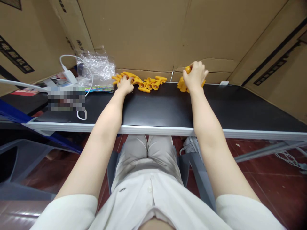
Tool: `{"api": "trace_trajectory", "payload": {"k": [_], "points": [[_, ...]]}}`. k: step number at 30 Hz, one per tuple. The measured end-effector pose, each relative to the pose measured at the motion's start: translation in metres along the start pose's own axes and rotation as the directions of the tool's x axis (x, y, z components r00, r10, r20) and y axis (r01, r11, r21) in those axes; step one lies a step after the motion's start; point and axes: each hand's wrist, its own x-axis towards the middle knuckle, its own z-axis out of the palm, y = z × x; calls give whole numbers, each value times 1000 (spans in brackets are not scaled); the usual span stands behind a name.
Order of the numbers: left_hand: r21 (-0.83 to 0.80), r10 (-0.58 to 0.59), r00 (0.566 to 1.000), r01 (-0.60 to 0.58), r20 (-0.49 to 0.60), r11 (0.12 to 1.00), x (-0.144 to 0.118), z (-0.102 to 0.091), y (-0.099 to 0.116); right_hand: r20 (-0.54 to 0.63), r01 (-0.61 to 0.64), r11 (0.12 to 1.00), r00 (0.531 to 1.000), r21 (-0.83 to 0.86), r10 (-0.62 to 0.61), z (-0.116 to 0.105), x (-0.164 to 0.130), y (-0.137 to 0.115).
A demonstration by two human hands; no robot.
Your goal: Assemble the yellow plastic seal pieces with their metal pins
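Observation:
Along the back of the black tabletop [158,108] lies a row of yellow plastic pieces [150,85], several with round, cup-like ends and flared arms. My left hand [125,85] rests on the left end of this row, its fingers apart and bent down among the pieces; the fingertips are partly hidden. Farther right, a smaller heap of the same yellow pieces [182,85] sits against the cardboard. Over that heap, my right hand [196,76] is closed around a yellow plastic piece [188,69], which shows between thumb and fingers.
Cardboard walls [148,35] enclose the table at the back and sides. Left of the pieces are crumpled clear plastic bags [97,68], a white adapter [70,76] with a cable, and a blurred-out patch [66,99]. A pale metal edge [158,130] runs along the table's front.

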Motion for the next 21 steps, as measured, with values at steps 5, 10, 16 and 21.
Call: {"api": "trace_trajectory", "payload": {"k": [5,10,16,21], "points": [[-22,-17,999,17,-35,1000,3,3,-2,2,-230,971,973,71,230,-7,8,30],[-69,-11,996,6,-85,998,7,7,-5,81,-406,913,912,37,402,-3,7,47],[-82,10,995,-18,-103,996,12,12,-7,106,-501,862,863,72,493,5,-3,53],[-92,3,992,-14,-123,996,15,13,-7,166,-575,811,814,106,556,5,-3,55]]}}
